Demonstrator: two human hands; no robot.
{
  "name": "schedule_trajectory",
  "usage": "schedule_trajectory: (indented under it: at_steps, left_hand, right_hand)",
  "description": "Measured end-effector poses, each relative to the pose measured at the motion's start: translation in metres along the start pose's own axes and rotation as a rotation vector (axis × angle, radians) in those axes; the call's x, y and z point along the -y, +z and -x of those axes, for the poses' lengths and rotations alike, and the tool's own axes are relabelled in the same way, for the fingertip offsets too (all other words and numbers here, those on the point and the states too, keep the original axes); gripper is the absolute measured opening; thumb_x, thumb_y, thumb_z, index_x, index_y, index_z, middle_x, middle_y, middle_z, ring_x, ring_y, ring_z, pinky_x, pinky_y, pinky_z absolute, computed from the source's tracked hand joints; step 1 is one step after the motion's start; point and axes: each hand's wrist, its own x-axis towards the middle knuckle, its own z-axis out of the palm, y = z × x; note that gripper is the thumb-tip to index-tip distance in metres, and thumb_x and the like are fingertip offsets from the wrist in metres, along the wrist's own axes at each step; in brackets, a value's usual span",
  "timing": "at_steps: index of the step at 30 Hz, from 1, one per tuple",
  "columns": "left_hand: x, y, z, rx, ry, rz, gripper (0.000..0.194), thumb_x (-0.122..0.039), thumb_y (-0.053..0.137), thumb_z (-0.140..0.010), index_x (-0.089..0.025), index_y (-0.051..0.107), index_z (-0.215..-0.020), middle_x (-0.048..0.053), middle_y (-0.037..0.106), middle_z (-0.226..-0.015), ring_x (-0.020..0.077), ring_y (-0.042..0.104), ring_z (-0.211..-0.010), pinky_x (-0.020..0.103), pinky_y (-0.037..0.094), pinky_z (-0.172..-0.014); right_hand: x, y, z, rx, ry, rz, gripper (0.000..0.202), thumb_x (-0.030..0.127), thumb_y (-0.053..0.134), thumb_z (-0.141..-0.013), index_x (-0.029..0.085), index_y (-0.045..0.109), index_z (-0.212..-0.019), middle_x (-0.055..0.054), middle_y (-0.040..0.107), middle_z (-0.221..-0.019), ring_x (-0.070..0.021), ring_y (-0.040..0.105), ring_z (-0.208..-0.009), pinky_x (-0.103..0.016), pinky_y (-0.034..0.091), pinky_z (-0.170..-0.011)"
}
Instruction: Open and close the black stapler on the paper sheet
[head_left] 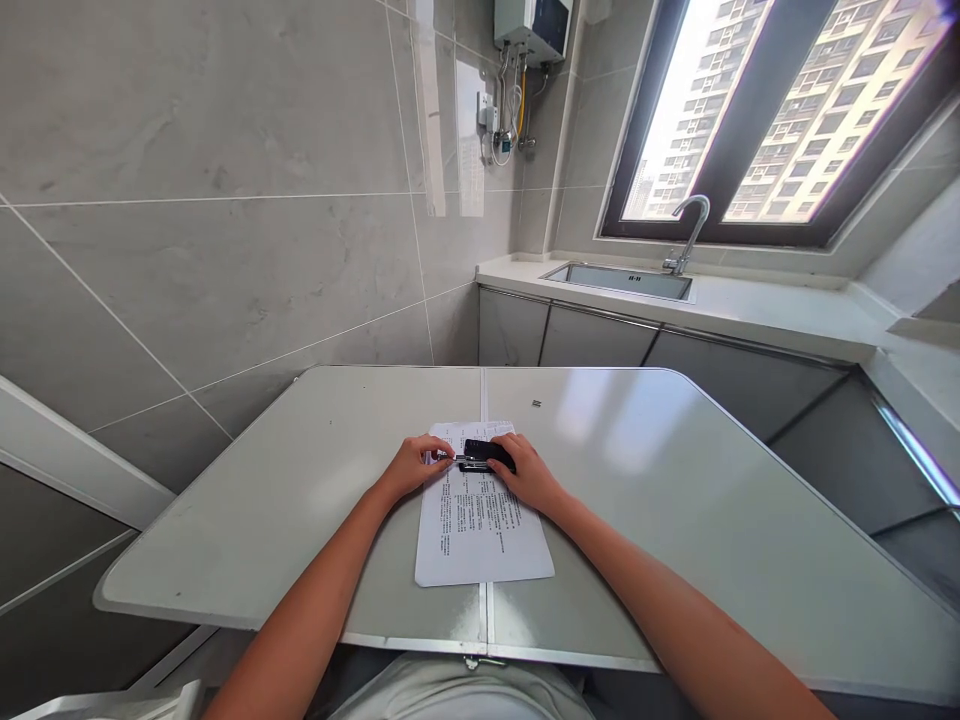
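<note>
Black stapler (484, 450) gripped by right hand (531, 474) over printed paper (480, 555), apparently for steadying, while slim metal part (462, 460) is pinched by left hand (412, 465). Small metallic piece (536, 404) placed beyond, on table (637, 540).

Your view is bright and daylit, with glare far right.
Daylight reaches you through the window (806, 120), its panes washed pale and fringed purple at the far right corner; it leaves white patches on the far right of your table (622, 405) and pale streaks on the tiled wall (247, 270). You see stretching toward the near corners; print on the paper (480, 560) is too small to read.
</note>
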Motion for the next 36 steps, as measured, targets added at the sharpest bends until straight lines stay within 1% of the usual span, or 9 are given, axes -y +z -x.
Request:
schedule_trajectory:
  at_steps: [8,12,17,23,26,28,32,34,36]
  left_hand:
    - [0.01,-0.02,0.002,0.115,0.071,0.038,0.019,-0.036,0.071,-0.09,-0.025,0.082,-0.101,0.006,0.078,-0.107,0.0222,0.071,-0.099,0.037,0.057,-0.09]
    - [0.009,-0.028,0.004,0.109,0.071,0.039,0.019,-0.034,0.066,-0.092,-0.026,0.082,-0.098,0.007,0.078,-0.102,0.0223,0.071,-0.094,0.038,0.056,-0.089]
    - [-0.012,-0.008,0.002,-0.002,0.058,0.078,0.013,-0.027,0.072,-0.086,-0.024,0.074,-0.099,0.004,0.074,-0.098,0.0216,0.065,-0.093,0.037,0.051,-0.088]
    - [-0.024,0.009,-0.003,0.011,0.074,0.112,0.014,-0.027,0.073,-0.084,-0.022,0.064,-0.093,0.001,0.067,-0.093,0.019,0.061,-0.088,0.034,0.049,-0.086]
    - [-0.025,0.01,-0.004,-0.065,0.113,0.061,0.018,-0.034,0.073,-0.088,-0.022,0.064,-0.1,0.006,0.067,-0.108,0.0231,0.061,-0.105,0.038,0.048,-0.096]
    - [-0.024,0.011,-0.003,-0.071,0.129,-0.012,0.017,-0.036,0.066,-0.094,-0.023,0.066,-0.105,0.009,0.065,-0.123,0.0256,0.059,-0.119,0.042,0.045,-0.105]
    - [-0.018,0.017,0.002,0.173,0.227,-0.166,0.031,-0.038,0.069,-0.093,-0.028,0.071,-0.122,0.01,0.058,-0.145,0.0312,0.052,-0.134,0.05,0.039,-0.115]
    - [-0.015,0.02,0.004,0.247,0.249,-0.201,0.043,-0.043,0.073,-0.09,-0.03,0.069,-0.131,0.01,0.055,-0.15,0.0334,0.049,-0.139,0.052,0.036,-0.118]
    - [-0.012,0.022,0.004,0.268,0.239,-0.22,0.049,-0.047,0.072,-0.09,-0.03,0.067,-0.135,0.01,0.055,-0.151,0.0341,0.048,-0.141,0.053,0.035,-0.12]
  right_hand:
    - [-0.006,0.003,-0.002,-0.014,0.033,-0.048,0.019,0.026,0.061,-0.096,0.024,0.062,-0.114,-0.006,0.067,-0.107,-0.0247,0.057,-0.103,-0.04,0.049,-0.09]
    - [-0.007,-0.001,-0.002,-0.076,0.052,-0.13,0.018,0.025,0.061,-0.093,0.024,0.063,-0.111,-0.005,0.067,-0.102,-0.0244,0.059,-0.099,-0.041,0.049,-0.088]
    - [0.005,-0.003,0.0,-0.067,-0.023,-0.243,0.02,0.029,0.062,-0.093,0.025,0.065,-0.112,-0.006,0.067,-0.1,-0.0254,0.06,-0.097,-0.042,0.05,-0.087]
    - [0.018,-0.007,-0.001,-0.043,-0.099,-0.243,0.02,0.031,0.063,-0.093,0.026,0.066,-0.112,-0.006,0.068,-0.098,-0.0255,0.059,-0.095,-0.041,0.05,-0.085]
    - [0.013,-0.02,-0.005,-0.065,-0.079,-0.219,0.02,0.032,0.067,-0.09,0.025,0.069,-0.108,-0.005,0.07,-0.097,-0.0242,0.061,-0.093,-0.039,0.051,-0.083]
    - [0.001,-0.033,-0.008,-0.147,-0.002,-0.173,0.021,0.033,0.069,-0.088,0.024,0.071,-0.107,-0.006,0.07,-0.097,-0.0236,0.063,-0.09,-0.038,0.051,-0.082]
    - [-0.038,-0.066,-0.005,-0.304,0.151,-0.028,0.027,0.04,0.068,-0.086,0.023,0.073,-0.107,-0.007,0.071,-0.094,-0.0246,0.062,-0.086,-0.04,0.05,-0.08]
    - [-0.056,-0.085,0.0,-0.259,0.2,-0.007,0.03,0.044,0.068,-0.085,0.022,0.075,-0.105,-0.006,0.07,-0.092,-0.0243,0.061,-0.084,-0.04,0.049,-0.078]
    - [-0.068,-0.101,0.006,-0.129,0.23,-0.056,0.032,0.046,0.069,-0.084,0.021,0.076,-0.104,-0.006,0.071,-0.094,-0.0225,0.061,-0.083,-0.037,0.049,-0.076]
